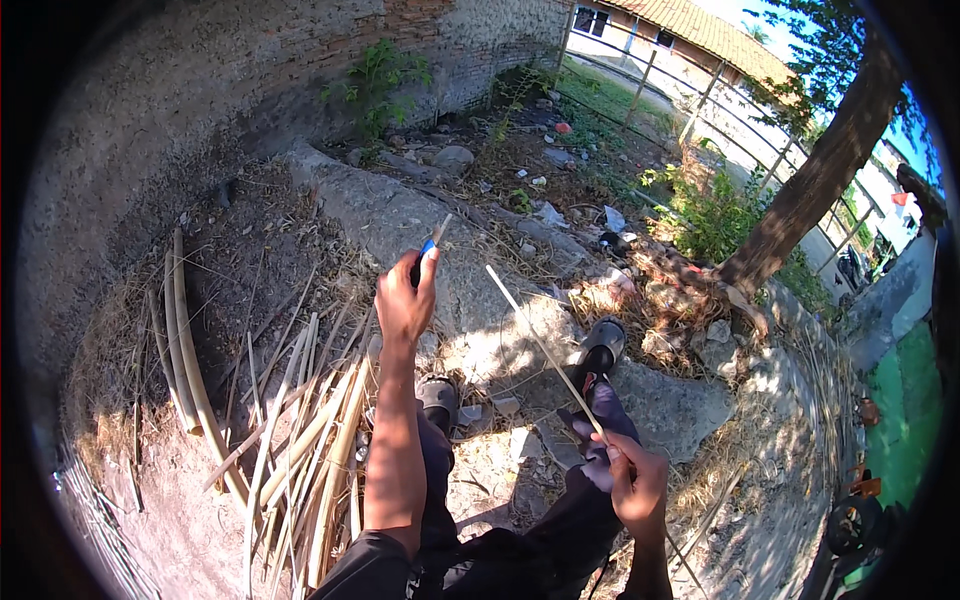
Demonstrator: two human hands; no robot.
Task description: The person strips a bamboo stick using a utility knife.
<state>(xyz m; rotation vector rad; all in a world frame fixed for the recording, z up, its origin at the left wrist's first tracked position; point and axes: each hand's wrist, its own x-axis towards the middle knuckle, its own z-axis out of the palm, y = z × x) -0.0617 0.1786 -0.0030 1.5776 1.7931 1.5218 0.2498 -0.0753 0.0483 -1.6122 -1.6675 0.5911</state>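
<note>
My left hand (405, 300) is raised ahead of me, its fingers closed round a small knife (429, 245) with a blue handle. A short pale blade points up and away from the fist, touching nothing. Lower and to the right, my right hand (638, 487) pinches a long, thin bamboo stick (540, 345). Most of the stick slants up to the far left, its tip to the right of the knife and apart from it. A thinner end runs down past my right wrist. Below my left forearm lies a pile of split bamboo strips (300, 455).
Longer curved bamboo poles (185, 345) lie at the left, near a rough wall (200, 110). Ahead is a sloping stone slab (390, 210). A tree trunk (820, 185) leans at the right, with litter and dry leaves round it. My shoes (602, 345) rest on stony ground.
</note>
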